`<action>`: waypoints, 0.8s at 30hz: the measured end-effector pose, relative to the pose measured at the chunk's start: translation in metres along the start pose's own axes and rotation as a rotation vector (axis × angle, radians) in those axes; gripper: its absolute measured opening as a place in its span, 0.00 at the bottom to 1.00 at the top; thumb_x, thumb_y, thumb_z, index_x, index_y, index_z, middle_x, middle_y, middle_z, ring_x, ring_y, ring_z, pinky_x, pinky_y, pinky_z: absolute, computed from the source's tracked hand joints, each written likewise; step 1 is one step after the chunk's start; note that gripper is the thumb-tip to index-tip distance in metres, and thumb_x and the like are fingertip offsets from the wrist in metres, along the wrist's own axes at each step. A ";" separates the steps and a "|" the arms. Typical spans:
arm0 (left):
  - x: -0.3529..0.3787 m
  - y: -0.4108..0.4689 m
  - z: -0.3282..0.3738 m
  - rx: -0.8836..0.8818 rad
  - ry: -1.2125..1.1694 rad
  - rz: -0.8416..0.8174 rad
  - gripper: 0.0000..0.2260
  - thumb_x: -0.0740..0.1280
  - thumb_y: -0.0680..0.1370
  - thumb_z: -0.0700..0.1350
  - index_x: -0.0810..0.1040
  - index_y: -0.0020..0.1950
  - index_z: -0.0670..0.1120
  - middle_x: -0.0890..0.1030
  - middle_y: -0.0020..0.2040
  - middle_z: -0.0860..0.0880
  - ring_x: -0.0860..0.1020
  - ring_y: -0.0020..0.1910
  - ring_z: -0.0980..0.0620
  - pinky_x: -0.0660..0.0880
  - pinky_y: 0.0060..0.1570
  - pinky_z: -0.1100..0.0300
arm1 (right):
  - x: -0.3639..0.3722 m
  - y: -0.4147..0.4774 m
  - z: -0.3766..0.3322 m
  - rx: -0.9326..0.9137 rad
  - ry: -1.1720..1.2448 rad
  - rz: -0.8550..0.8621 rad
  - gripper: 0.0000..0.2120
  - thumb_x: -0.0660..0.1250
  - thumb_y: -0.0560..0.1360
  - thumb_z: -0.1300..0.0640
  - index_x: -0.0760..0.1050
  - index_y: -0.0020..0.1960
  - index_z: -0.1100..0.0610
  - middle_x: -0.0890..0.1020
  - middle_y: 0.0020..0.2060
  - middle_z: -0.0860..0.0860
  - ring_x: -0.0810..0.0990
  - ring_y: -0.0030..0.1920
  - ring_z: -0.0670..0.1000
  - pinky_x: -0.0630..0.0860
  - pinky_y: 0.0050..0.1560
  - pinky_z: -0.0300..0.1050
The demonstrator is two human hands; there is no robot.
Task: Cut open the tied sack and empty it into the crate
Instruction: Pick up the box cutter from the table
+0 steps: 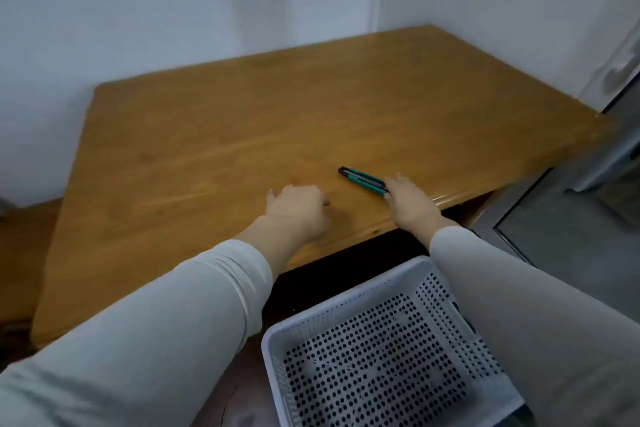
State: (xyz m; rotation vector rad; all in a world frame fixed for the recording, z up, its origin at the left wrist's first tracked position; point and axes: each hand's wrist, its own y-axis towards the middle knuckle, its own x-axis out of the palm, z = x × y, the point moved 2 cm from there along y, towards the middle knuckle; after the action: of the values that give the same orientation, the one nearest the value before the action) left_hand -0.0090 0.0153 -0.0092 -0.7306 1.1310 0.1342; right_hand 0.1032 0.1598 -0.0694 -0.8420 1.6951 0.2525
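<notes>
The knife (363, 180) lies on the table (242, 114) close to the near edge, and its long axis runs slantwise: the black tip points away and to your left, and the green body comes back toward your right. Your right hand (410, 199) is the nearer one by far. Its fingers are fairly straight and touch the near end of the knife, with no closed grip showing, so the knife rests on the wood rather than in your hand. To take it you will likely have to close along that slant, thumb on one long side and fingers on the other, and not across the ends.

Your left hand (298, 211) rests on the table just left of the knife and apart from it, fingers loosely curled and holding nothing.

The knife is slim, green with black parts. The picture is too soft to tell whether a blade is out, so treat the far tip as sharp.

The sack is nowhere in view. The crate (341, 300), white with dotted holes, sits below the table edge by your right arm, and nothing can be made out inside it
</notes>
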 end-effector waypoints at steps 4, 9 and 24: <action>0.003 0.010 -0.013 0.004 0.028 -0.013 0.20 0.58 0.80 0.44 0.68 0.72 0.53 0.70 0.71 0.46 0.60 0.74 0.42 0.48 0.75 0.41 | 0.007 0.019 0.002 0.074 -0.034 -0.002 0.18 0.51 0.82 0.59 0.61 0.71 0.61 0.62 0.73 0.60 0.62 0.73 0.58 0.62 0.71 0.55; 0.010 0.013 -0.020 -0.019 0.011 0.000 0.20 0.59 0.80 0.45 0.68 0.72 0.52 0.72 0.69 0.45 0.61 0.74 0.42 0.49 0.75 0.41 | 0.011 0.021 0.001 0.114 -0.097 0.008 0.17 0.58 0.80 0.58 0.68 0.68 0.60 0.71 0.63 0.60 0.74 0.61 0.61 0.73 0.60 0.55; 0.061 -0.046 0.038 -0.084 -0.017 0.050 0.17 0.61 0.79 0.45 0.73 0.68 0.49 0.75 0.65 0.46 0.69 0.68 0.43 0.53 0.75 0.44 | 0.021 -0.081 0.053 0.319 0.950 -0.066 0.26 0.62 0.75 0.71 0.63 0.70 0.59 0.78 0.55 0.58 0.79 0.53 0.55 0.79 0.51 0.49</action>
State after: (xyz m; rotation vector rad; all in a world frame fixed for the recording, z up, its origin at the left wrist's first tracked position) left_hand 0.0681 -0.0130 -0.0318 -0.7740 1.1328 0.2310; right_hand 0.1938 0.1237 -0.0845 -0.8207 2.4781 -0.5443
